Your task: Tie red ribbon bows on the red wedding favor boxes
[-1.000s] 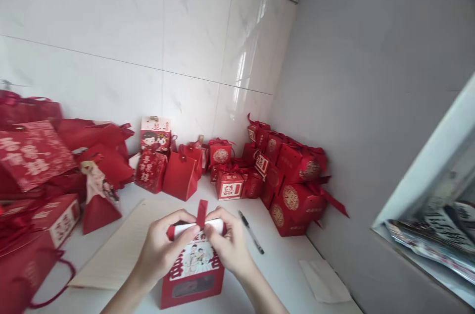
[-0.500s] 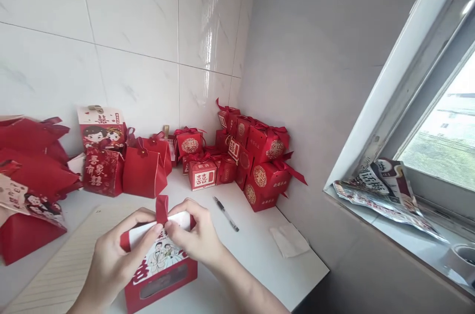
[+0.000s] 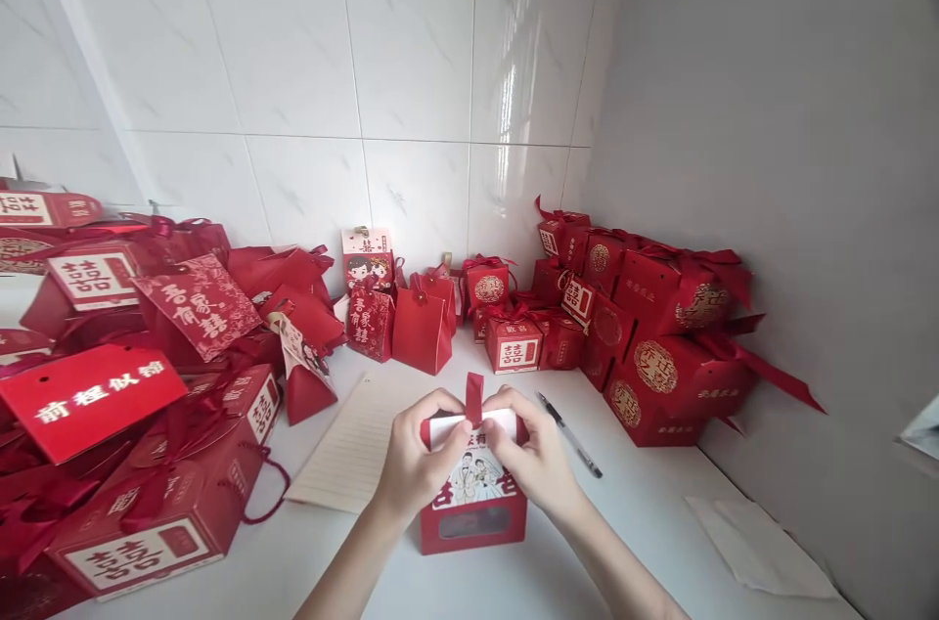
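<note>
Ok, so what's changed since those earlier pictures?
Mainly the view: since the last picture it has swung left, so the window pane is gone and more of the red box heap at left shows. Nothing was newly grasped or released. The left hand and right hand still hold the printed red box by its top; the pen and lined paper haven't visibly moved.

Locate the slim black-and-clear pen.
In the head view, right of centre, the pen lies on the white tabletop between the right hand and the stacked red boxes.
</note>
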The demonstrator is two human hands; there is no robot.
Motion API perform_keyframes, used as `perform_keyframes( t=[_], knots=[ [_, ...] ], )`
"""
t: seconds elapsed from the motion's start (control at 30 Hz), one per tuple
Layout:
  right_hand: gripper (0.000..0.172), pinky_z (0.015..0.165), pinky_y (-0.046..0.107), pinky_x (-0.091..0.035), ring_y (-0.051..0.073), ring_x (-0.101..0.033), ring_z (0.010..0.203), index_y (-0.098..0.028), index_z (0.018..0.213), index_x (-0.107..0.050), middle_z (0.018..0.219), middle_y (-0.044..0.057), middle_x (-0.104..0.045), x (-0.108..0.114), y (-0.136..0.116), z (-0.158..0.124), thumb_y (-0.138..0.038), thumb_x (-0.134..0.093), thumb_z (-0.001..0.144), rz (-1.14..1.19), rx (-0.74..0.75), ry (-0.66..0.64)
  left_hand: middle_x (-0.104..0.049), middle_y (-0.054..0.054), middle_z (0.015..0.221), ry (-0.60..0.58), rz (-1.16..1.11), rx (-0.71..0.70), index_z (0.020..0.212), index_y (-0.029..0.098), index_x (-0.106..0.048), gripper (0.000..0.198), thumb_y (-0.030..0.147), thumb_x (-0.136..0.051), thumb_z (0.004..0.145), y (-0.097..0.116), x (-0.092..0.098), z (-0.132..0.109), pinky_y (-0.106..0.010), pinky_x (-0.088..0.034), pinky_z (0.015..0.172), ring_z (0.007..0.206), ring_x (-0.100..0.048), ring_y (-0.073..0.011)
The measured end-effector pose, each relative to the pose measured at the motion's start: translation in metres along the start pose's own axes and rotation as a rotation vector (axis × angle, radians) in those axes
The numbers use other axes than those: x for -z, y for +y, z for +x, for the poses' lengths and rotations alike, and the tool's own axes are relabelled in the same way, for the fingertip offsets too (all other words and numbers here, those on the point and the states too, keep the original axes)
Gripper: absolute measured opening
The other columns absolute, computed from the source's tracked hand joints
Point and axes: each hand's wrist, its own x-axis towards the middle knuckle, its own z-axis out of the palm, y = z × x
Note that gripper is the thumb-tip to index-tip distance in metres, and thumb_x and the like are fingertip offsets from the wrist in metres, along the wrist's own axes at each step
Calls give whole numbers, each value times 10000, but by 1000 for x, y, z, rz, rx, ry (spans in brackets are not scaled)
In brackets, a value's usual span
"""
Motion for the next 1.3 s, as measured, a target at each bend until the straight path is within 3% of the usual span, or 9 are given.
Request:
perform_keyframes(
  t=[0.13, 0.47, 0.73, 1.07, 1.3],
  knots=[
    [114, 511, 205, -375, 100, -450, 557, -185, 747, -567, 654, -28, -511, -1, 0, -2, -277, -516, 790, 21, -24, -9, -541, 10, 659, -34, -89, -14, 728, 159, -534, 149, 296, -536, 787, -1, -1, 0, -211, -389, 532, 577, -489, -120],
    [110, 470, 184, -350, 81, -407, 507, -179, 732, -565, 615, -40, -493, -1, -1, 1, -265, -513, 777, 31, -83, -20, -534, 6, 613, 13, -10, 23, 676, 151, -532, 137, 262, -534, 755, -1, -3, 1, -215, -372, 513, 558, -480, -120],
    [117, 492, 186, -372, 92, -446, 539, -184, 735, -586, 638, -31, -519, 0, -1, -2, -258, -502, 770, 2, -49, 8, -542, 6, 647, -47, -130, -24, 735, 152, -544, 125, 270, -529, 774, -5, -1, 0, -217, -389, 537, 583, -490, -123],
    [101, 435, 184, -332, 80, -379, 472, -182, 708, -548, 560, -53, -460, -1, -3, 1, -264, -498, 739, 24, -118, -3, -508, 14, 591, 8, -25, 15, 667, 150, -525, 146, 267, -533, 754, -2, -1, 1, -211, -349, 487, 529, -447, -109],
    [135, 461, 190, -360, 91, -421, 512, -181, 730, -559, 602, -36, -498, -1, -2, -2, -301, -514, 768, 2, -99, 6, -550, 3, 646, -14, -79, -21, 712, 149, -551, 120, 254, -537, 770, -3, -2, 1, -214, -399, 548, 589, -499, -123]
  ],
)
